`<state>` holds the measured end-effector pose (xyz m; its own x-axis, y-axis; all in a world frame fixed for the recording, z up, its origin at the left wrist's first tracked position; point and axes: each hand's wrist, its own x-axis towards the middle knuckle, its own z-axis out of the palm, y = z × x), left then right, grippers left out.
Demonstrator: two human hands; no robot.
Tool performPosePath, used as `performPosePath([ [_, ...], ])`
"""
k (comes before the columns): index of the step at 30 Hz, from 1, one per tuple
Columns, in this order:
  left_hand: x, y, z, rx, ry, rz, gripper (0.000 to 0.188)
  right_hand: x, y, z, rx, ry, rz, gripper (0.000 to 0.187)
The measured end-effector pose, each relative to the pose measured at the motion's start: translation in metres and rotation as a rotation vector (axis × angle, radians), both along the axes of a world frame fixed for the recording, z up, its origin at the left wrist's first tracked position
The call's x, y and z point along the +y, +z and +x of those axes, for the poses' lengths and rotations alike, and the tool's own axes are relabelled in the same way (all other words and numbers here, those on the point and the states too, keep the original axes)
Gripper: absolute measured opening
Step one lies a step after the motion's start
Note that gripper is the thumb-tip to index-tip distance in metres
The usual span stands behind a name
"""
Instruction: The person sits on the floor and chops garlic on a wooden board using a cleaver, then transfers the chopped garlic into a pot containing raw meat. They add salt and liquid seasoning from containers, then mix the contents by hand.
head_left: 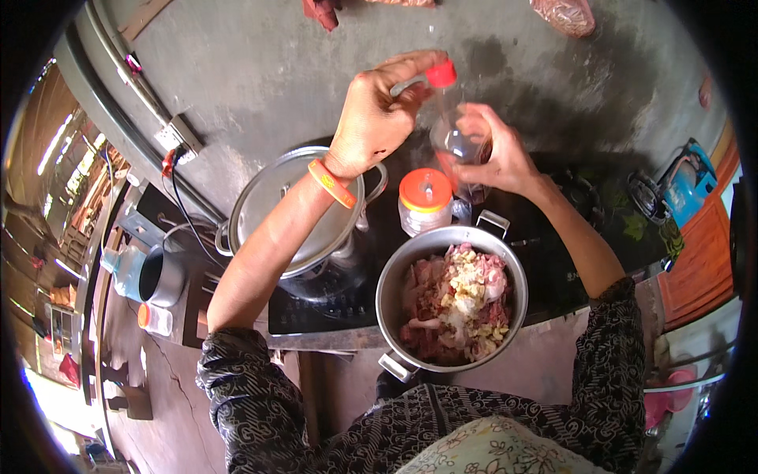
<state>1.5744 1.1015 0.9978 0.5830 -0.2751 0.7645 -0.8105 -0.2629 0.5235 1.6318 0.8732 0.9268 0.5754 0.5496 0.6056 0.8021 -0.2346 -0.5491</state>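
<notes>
My left hand (379, 107) is closed round what looks like a metal spoon (405, 85), its far end hidden. The fingertips of that hand are at the red cap (441, 73) of a clear plastic bottle (458, 142). Wrapped round the bottle's body is my right hand (501, 154); the bottle stands upright and is slightly blurred. Just in front is a clear jar (425, 221) with an orange lid. Nearer to me, a metal pot (386, 316) holds raw meat pieces (454, 304), topped with chopped pale bits and white powder.
A large lidded pot (268, 205) sits on the black cooktop (316, 314) at left. Farther left are a grey pot (167, 278), a small orange-lidded jar (155, 319) and a wall socket with a cable (180, 146). A blue container (688, 186) stands at right, by the wall (260, 71).
</notes>
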Motion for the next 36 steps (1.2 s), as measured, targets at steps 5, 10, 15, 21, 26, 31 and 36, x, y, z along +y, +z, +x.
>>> performPosePath([
  [5, 0.001, -0.017, -0.031, 0.188, -0.009, -0.217, 0.069, -0.001, -0.02, 0.051, 0.043, -0.183, 0.074, 0.089],
  [10, 0.015, -0.042, -0.072, 0.323, -0.1, -0.211, 0.074, -0.009, -0.063, 0.11, 0.053, -0.465, 0.011, 0.095],
  [15, 0.03, -0.083, -0.114, 0.375, 0.107, -0.069, 0.073, -0.017, -0.119, 0.137, 0.071, -0.646, -0.358, 0.094],
  [21, 0.054, -0.127, -0.172, 0.701, 0.181, -0.213, 0.072, -0.022, -0.101, 0.107, -0.12, -0.913, -0.083, 0.092],
  [26, 0.05, -0.159, -0.191, 0.889, 0.108, -0.38, 0.071, 0.024, -0.081, 0.048, -0.465, -0.218, -0.232, 0.073],
  [31, 0.027, -0.181, -0.183, 0.889, -0.061, -0.519, 0.068, 0.084, -0.115, 0.039, -0.214, -0.327, -0.737, 0.101],
  [36, 0.028, -0.185, -0.192, 0.957, -0.089, -0.632, 0.068, 0.079, -0.115, 0.048, 0.008, -0.345, -0.614, 0.097],
])
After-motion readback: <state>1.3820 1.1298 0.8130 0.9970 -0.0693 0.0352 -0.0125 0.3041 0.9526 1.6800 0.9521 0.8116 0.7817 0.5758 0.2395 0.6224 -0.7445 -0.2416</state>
